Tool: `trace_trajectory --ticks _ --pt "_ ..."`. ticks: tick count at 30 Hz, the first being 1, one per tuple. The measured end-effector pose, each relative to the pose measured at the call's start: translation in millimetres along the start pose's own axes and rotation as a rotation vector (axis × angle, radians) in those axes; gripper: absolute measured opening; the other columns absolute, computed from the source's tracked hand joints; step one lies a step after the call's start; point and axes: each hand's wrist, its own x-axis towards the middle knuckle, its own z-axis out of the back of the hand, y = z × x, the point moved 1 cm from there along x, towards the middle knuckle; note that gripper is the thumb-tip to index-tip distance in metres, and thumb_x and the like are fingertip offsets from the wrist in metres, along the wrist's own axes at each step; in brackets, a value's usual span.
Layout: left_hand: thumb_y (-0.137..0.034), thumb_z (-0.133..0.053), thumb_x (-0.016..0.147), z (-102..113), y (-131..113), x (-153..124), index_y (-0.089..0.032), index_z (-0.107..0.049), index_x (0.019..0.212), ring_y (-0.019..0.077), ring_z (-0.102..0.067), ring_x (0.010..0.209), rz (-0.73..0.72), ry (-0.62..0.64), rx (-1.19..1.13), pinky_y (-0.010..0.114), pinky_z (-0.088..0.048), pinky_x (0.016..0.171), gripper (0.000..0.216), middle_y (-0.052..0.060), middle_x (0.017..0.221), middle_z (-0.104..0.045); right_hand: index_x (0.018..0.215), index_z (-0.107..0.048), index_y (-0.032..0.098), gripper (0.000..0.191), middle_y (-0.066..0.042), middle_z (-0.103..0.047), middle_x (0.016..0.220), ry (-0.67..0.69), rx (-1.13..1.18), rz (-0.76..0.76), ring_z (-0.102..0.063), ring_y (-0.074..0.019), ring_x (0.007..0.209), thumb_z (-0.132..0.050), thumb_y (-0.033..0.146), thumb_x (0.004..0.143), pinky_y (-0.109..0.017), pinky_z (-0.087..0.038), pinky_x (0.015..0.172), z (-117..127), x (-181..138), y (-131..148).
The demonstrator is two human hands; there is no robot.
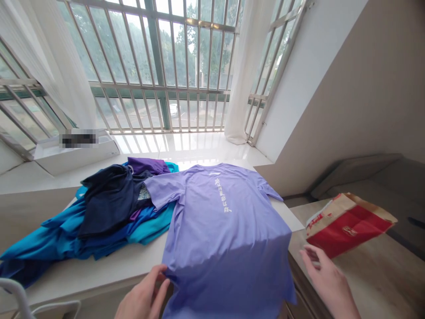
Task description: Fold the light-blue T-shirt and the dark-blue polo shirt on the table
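Observation:
A lavender short-sleeved T-shirt (226, 230) lies spread out in front of me, its collar toward the window and its lower part hanging over the front edge of the white ledge (139, 270). White characters run down the middle of it. My left hand (146, 294) is at the shirt's left edge, thumb and index finger closed on the fabric there. To the right of the shirt, my right hand (327, 277) is off the cloth, fingers loosely curved and apart, with nothing in them. Its fingertips are near a red and tan paper bag (348, 228).
Left of the shirt is a heap of dark navy, blue, teal and purple clothes (106, 208). A white box (76, 155) stands at the back left. Behind the ledge are a barred window (162, 66) and white curtains (241, 79). A white curved frame (16, 292) shows at the lower left.

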Motion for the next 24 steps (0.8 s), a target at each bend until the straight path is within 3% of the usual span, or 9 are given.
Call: trace_trajectory --ticks 3,6,8,10,13,15,20,24 --pt "-0.049 -0.045 0.091 31 -41 31 -0.026 -0.065 0.111 0.0231 -0.072 0.087 -0.205 -0.185 0.187 0.029 -0.057 0.073 0.036 0.006 0.099 -0.074 0.099 -0.066 0.023 0.044 -0.011 -0.072 0.106 0.018 0.022 0.328 -0.067 -0.0281 0.092 -0.051 0.059 0.078 -0.042 -0.051 0.088 -23 30 81" --pt "-0.044 -0.04 0.096 55 -87 79 -0.023 -0.065 0.108 0.0242 -0.068 0.1 -0.413 -0.255 0.383 0.032 -0.054 0.084 0.035 0.008 0.108 -0.072 0.109 -0.065 0.022 0.042 -0.011 -0.068 0.119 0.231 0.017 0.647 -0.06 -0.0263 0.116 -0.045 0.052 0.089 -0.039 -0.042 0.105 -68 46 165" --pt "-0.039 -0.04 0.098 68 -107 120 -0.019 -0.064 0.112 0.0251 -0.066 0.102 -0.402 -0.288 0.538 0.033 -0.052 0.086 0.033 0.01 0.11 -0.07 0.126 -0.06 0.019 0.048 -0.013 -0.057 0.139 0.39 -0.095 0.759 -0.048 -0.0258 0.132 -0.043 0.05 0.093 -0.038 -0.034 0.113 -107 48 208" --pt "-0.037 -0.044 0.097 78 -115 161 -0.014 -0.062 0.115 0.0301 -0.063 0.107 -0.31 -0.304 0.727 0.038 -0.051 0.087 0.035 0.016 0.113 -0.067 0.142 -0.05 0.017 0.059 -0.015 -0.04 0.154 0.476 -0.269 0.728 -0.033 -0.0298 0.143 -0.043 0.052 0.095 -0.043 -0.026 0.116 -145 49 236" --pt "-0.043 -0.05 0.094 89 -104 209 -0.008 -0.059 0.119 0.036 -0.057 0.112 -0.12 -0.296 0.874 0.043 -0.048 0.088 0.044 0.022 0.118 -0.063 0.155 -0.031 0.021 0.07 -0.013 -0.021 0.164 0.552 -0.459 0.631 -0.017 -0.0356 0.149 -0.036 0.06 0.096 -0.057 -0.014 0.117 -190 54 251" --pt "-0.044 -0.051 0.093 93 -91 226 -0.008 -0.056 0.124 0.037 -0.054 0.113 -0.058 -0.329 0.901 0.044 -0.046 0.089 0.048 0.022 0.12 -0.062 0.157 -0.023 0.024 0.073 -0.009 -0.013 0.166 0.561 -0.521 0.624 -0.008 -0.0358 0.151 -0.029 0.064 0.096 -0.063 -0.005 0.116 -208 62 251" --pt "-0.042 -0.053 0.092 93 -70 239 -0.008 -0.059 0.117 0.0358 -0.055 0.109 -0.024 -0.461 0.935 0.044 -0.043 0.09 0.042 0.022 0.116 -0.061 0.159 -0.013 0.029 0.078 -0.005 -0.008 0.167 0.577 -0.565 0.676 -0.002 -0.0353 0.151 -0.021 0.071 0.093 -0.068 0.0 0.113 -226 88 248" --pt "-0.036 -0.047 0.096 95 -71 246 -0.016 -0.063 0.107 0.0341 -0.057 0.111 -0.13 -0.49 0.909 0.043 -0.043 0.091 0.028 0.017 0.114 -0.064 0.159 -0.012 0.03 0.08 -0.005 -0.007 0.167 0.585 -0.56 0.694 -0.001 -0.0364 0.151 -0.021 0.072 0.092 -0.07 -0.002 0.112 -232 99 250"
